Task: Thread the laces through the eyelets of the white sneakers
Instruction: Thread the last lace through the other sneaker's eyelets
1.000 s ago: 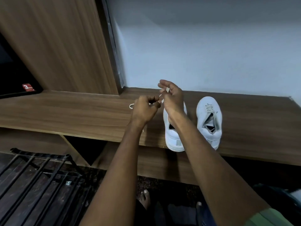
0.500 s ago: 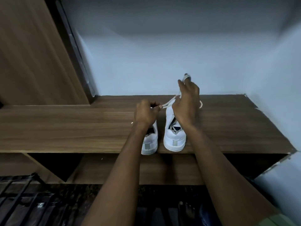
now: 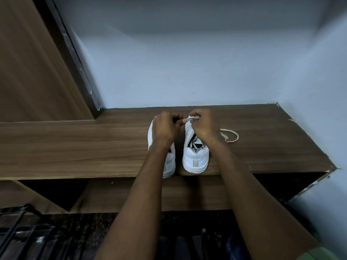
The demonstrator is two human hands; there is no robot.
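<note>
Both hands up over the right sneaker (image 3: pixel 195 158): left hand (image 3: pixel 165 129) and right hand (image 3: pixel 203 126) fingers curled, pinching the lace (image 3: pixel 191 119) between them.

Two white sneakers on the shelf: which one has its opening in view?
The right sneaker: its dark opening and tongue show below the right hand. The left sneaker is mostly covered by the left hand and forearm.

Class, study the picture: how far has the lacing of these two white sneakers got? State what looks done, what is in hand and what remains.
Done: little shows; both sneakers stand side by side on the wooden shelf. In hand: the left hand and right hand pinch the lace over the right sneaker; its slack loops on the shelf. Left: threading that lace, and apparently the left sneaker, though hands hide the eyelets.
</note>
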